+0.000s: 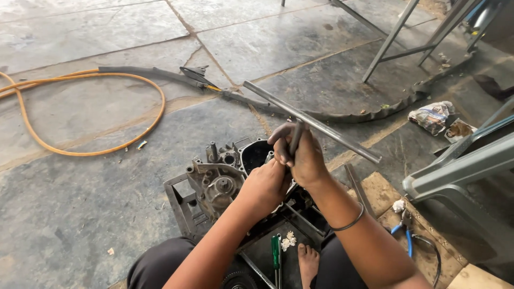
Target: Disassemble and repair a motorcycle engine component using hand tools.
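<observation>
- The engine crankcase [222, 179], a grimy grey casting, sits on a dark metal stand [179, 206] on the stone floor [80, 214], right in front of the seated person's knees.
- The left hand [265, 184] is pressed down on the right side of the crankcase, fingers curled over its edge; what it grips beneath, if anything, I cannot tell.
- The right hand [300, 152] is closed around the handle of a T-bar wrench [316, 124], whose long steel crossbar slants above the casting.
- The step in hand looks like working a fastener in the case with the wrench while the other hand steadies the casting; the next move would seem to call for a firm brace and a straight, even turn, so the tool does not slip.
- A green-handled screwdriver [276, 251] lies by the person's bare foot [308, 262], and blue-handled pliers [404, 233] rest on the floor to the right.
- Farther out, an orange hose [107, 77] loops across the floor, a black rubber strip [342, 115] curves behind, and a grey chair [460, 171] stands at the right.
</observation>
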